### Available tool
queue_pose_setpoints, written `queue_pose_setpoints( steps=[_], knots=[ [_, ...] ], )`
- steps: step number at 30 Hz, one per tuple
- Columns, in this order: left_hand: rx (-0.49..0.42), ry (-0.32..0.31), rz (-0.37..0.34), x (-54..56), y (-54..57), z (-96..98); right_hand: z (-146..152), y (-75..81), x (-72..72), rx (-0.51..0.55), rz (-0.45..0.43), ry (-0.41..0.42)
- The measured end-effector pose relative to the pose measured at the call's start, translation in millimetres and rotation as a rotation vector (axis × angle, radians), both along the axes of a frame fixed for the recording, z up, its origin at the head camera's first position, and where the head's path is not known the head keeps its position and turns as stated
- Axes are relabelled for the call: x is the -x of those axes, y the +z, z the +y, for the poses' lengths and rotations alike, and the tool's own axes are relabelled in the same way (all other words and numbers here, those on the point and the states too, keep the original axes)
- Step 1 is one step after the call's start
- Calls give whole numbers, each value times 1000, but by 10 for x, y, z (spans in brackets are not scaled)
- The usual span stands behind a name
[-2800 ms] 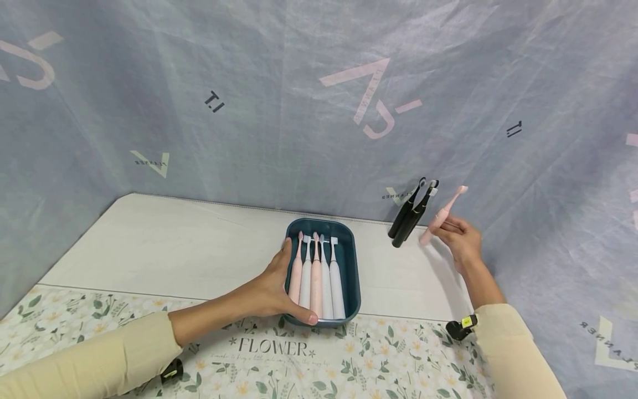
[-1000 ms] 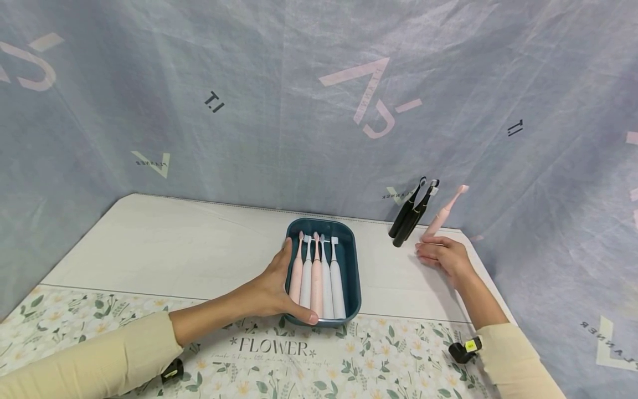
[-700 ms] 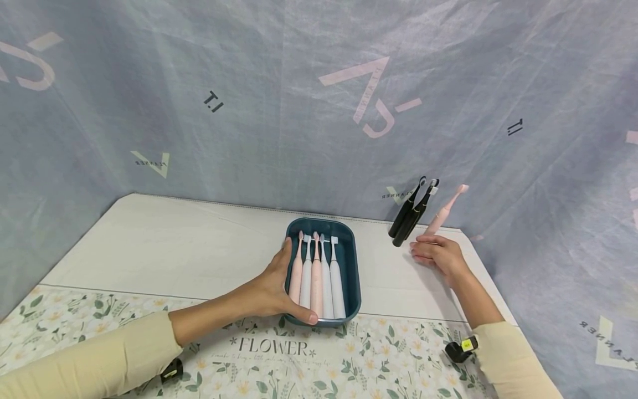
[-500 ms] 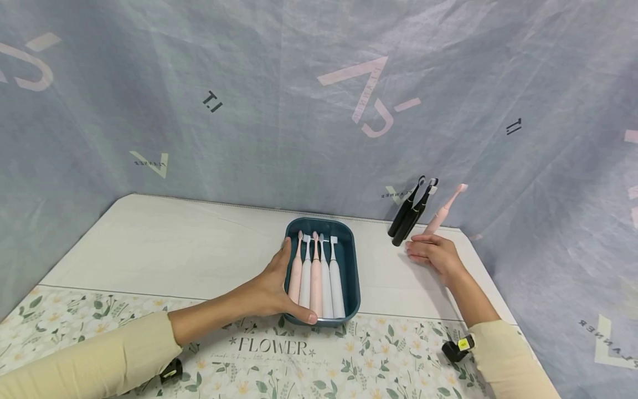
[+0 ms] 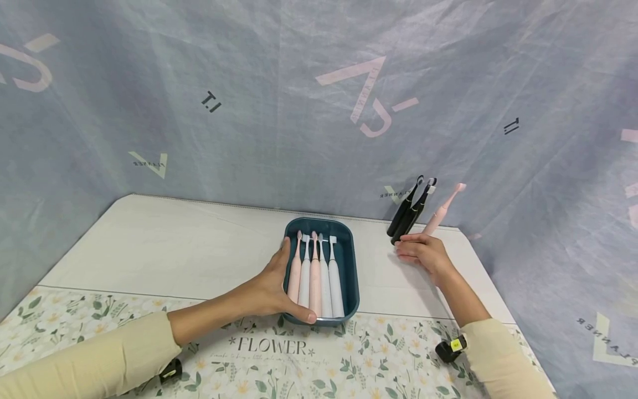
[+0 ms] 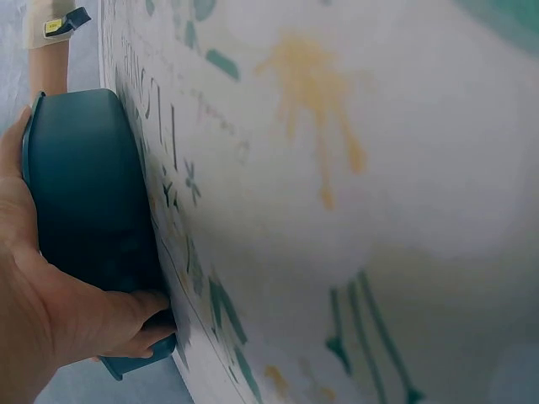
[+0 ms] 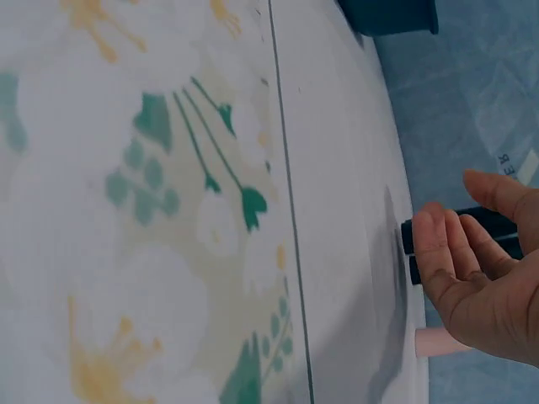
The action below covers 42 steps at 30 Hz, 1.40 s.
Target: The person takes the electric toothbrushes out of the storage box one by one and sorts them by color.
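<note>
My left hand (image 5: 271,288) grips the near left corner of a dark teal plastic box (image 5: 355,266), thumb along the front rim and fingers along the left side. Pink electric toothbrushes (image 5: 315,285) and white electric toothbrushes (image 5: 336,288) lie side by side in the box, heads away from me. My right hand (image 5: 427,256) has its fingertips at the base of a tight group of upright black electric toothbrushes (image 5: 410,219). Its thumb stands apart from the fingers in the right wrist view. Just right of the group, a pink electric toothbrush (image 5: 437,217) stands upright, its base hidden behind the hand.
A white cloth strip (image 5: 189,249) covers the back of the table, with a floral tablecloth (image 5: 379,354) in front. Grey printed curtain (image 5: 249,138) hangs close behind the black toothbrushes and along both sides.
My right hand let go of the pink toothbrush, which now stands by itself, and moved left to the base of the black toothbrushes. My left hand kept its grip on the box.
</note>
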<state>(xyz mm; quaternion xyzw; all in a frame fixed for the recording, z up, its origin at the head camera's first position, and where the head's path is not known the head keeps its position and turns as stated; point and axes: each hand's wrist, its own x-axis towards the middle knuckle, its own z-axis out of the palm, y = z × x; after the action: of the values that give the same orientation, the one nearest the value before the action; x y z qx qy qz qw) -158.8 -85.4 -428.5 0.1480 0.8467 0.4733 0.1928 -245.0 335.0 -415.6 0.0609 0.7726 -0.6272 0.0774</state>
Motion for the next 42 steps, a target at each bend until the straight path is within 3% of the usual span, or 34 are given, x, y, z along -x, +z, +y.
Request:
queue_pose_setpoints(
  steps=[31,42],
  knots=[
    [27,7,-8,13,4,-6,-774,117,-117,-42,49,130],
    [15,-2,14,6,-5,-1,-1018,82,-152,-86,46,163]
  ],
)
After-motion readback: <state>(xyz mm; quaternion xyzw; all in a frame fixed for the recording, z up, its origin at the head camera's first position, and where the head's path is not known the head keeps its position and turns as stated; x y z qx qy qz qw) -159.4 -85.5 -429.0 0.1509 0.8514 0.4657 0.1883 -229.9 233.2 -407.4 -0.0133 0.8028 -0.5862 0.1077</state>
